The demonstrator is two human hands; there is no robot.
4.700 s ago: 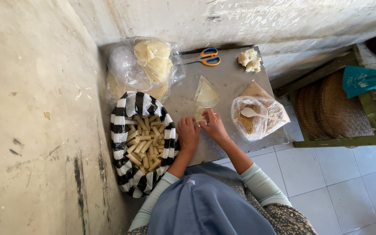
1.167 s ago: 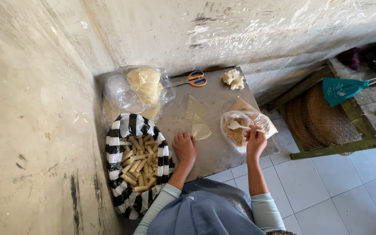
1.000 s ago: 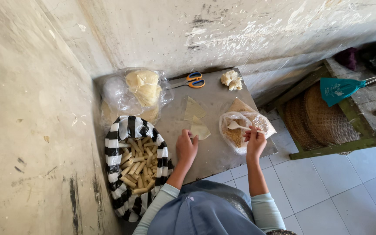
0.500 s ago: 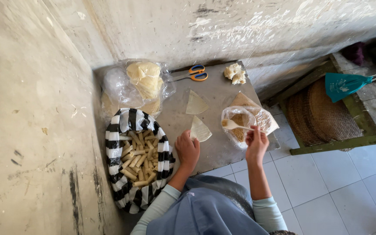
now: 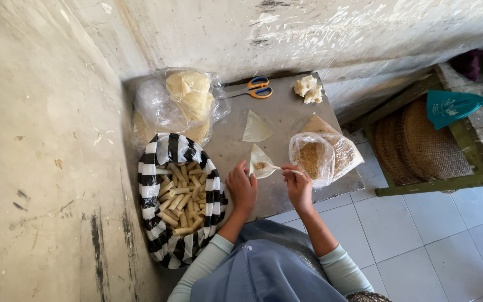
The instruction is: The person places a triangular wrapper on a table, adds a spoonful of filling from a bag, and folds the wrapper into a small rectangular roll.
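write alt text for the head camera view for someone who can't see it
Seen from above, a person's right hand holds a white spoon over a triangular wrapper that the left hand steadies on a grey table. A striped bag of rolled snacks sits left; a bag of brown filling right.

orange-handled scissors [image 5: 254,89] at table's far edge | dough lump [image 5: 308,88] near far right corner | spare triangular wrapper [image 5: 255,128] mid-table | striped bag [image 5: 155,168] full of rolled sticks, left | teal dustpan [image 5: 453,105] over woven trays [image 5: 420,140], right
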